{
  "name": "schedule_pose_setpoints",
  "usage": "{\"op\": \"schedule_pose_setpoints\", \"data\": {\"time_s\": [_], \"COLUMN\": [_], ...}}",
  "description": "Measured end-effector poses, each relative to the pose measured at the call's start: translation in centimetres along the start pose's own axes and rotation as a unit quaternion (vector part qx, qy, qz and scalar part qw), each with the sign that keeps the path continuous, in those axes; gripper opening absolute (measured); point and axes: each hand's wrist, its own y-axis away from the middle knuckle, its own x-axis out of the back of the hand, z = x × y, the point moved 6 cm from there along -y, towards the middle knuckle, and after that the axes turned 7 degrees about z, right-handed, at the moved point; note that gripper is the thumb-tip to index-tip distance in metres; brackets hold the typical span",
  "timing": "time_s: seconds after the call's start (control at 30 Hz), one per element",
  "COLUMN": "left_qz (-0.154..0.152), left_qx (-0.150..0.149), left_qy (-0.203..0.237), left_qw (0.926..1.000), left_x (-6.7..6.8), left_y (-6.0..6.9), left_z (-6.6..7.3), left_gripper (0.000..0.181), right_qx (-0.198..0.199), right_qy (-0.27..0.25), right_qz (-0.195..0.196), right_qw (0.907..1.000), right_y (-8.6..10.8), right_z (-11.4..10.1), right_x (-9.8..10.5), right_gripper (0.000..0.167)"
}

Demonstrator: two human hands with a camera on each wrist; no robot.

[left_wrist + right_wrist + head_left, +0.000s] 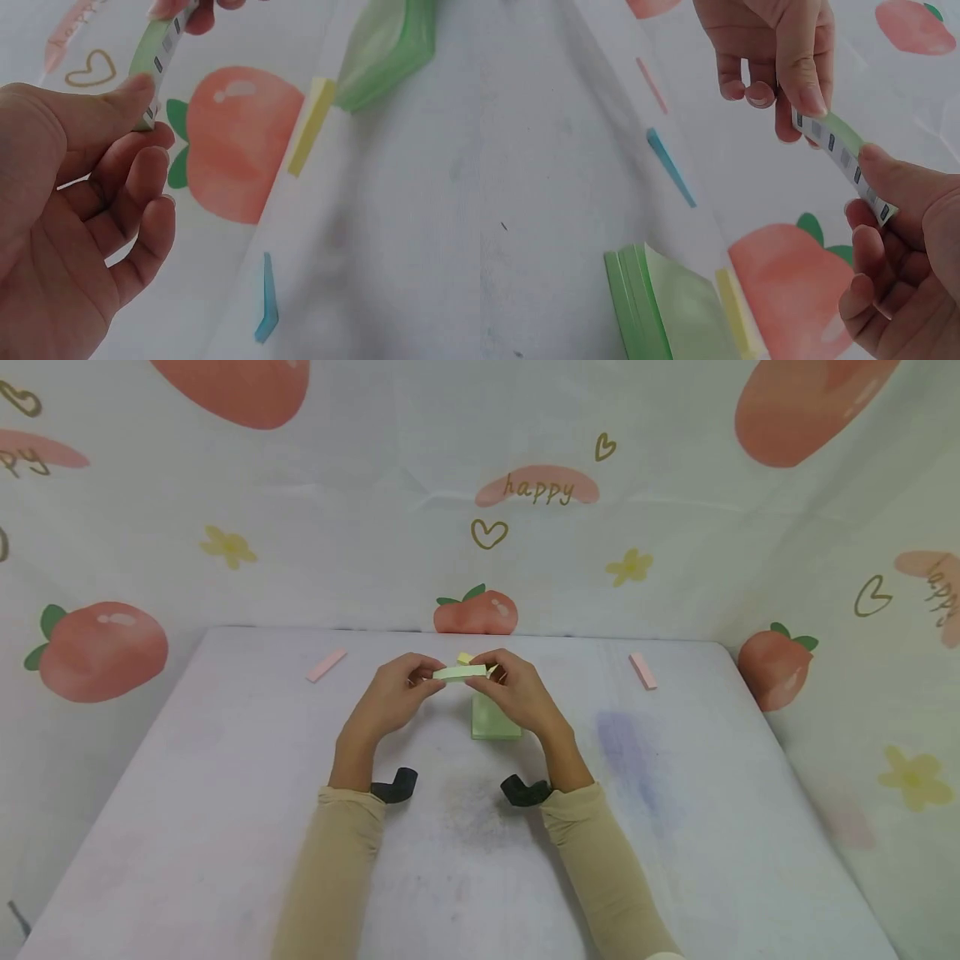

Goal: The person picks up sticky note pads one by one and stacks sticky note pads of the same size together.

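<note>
Head view: my left hand [396,692] and right hand [521,688] pinch opposite ends of a slim pale-green sticky-note pad [459,673], bowed and raised above the table [225,793]. If either grip slips, I judge, that bend could spring it loose, dropping it onto the square green sticky-note pad [495,720] nearby or nudging the yellow strip [464,657] beyond.

1. Here come the left forearm [330,877] and right forearm [611,881], sleeved, reaching forward and slanting toward each other!
2. Left wrist [354,760] and right wrist [567,756] are bare, well apart.
3. Left grip [393,693] pinches, spare fingers [150,176] loosely curled.
4. Right grip [522,691] mirrors it, thumb [892,172] nearside, fingers bent!
5. And the thumb tips: near each other, not touching!
</note>
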Motion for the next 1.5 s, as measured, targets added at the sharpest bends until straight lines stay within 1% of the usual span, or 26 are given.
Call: {"op": "schedule_pose_setpoints", "data": {"time_s": [0.13,0.27,0.57,0.73,0.93,1.03,1.17,1.3,1.5], "left_qz": [0.005,0.009,-0.003,-0.001,-0.001,0.007,0.023,0.04,0.066], "left_qx": [0.013,0.021,0.032,0.024,0.018,0.016,0.003,-0.005,-0.006], "left_qy": [0.026,0.041,0.074,0.084,0.088,0.083,0.068,0.067,0.07], "left_qw": [0.9996,0.9989,0.9967,0.9961,0.9959,0.9964,0.9974,0.997,0.9953], "left_x": [-0.5,-0.8,-1.8,-2.1,-2.4,-2.5,-2.9,-3.3,-3.6], "left_y": [-0.2,-0.2,-0.4,-0.7,-0.8,-0.9,-1.2,-1.3,-1.3], "left_z": [0.2,0.2,0.0,-0.2,-0.4,-0.4,-0.4,-0.4,-0.4], "left_gripper": [0.028,0.029,0.031,0.031,0.032,0.031,0.031,0.03,0.032], "right_qx": [-0.011,-0.014,-0.012,-0.017,-0.02,-0.026,-0.029,-0.028,-0.035], "right_qy": [-0.01,-0.016,-0.002,0.007,0.014,0.017,0.016,0.013,0.024], "right_qz": [0.005,0.007,0.008,0.011,0.003,0.003,0.007,0.007,0.003], "right_qw": [0.9999,0.9997,0.9999,0.9998,0.9997,0.9995,0.9994,0.9995,0.9991], "right_y": [0.2,0.2,0.1,0.1,0.1,0.2,0.3,0.3,0.2], "right_z": [0.2,0.3,0.5,0.8,1.2,1.5,1.8,2.2,2.8], "right_x": [0.4,0.6,1.0,1.2,1.3,1.6,2.0,2.3,2.4], "right_gripper": [0.031,0.03,0.032,0.03,0.032,0.031,0.032,0.034,0.035]}}
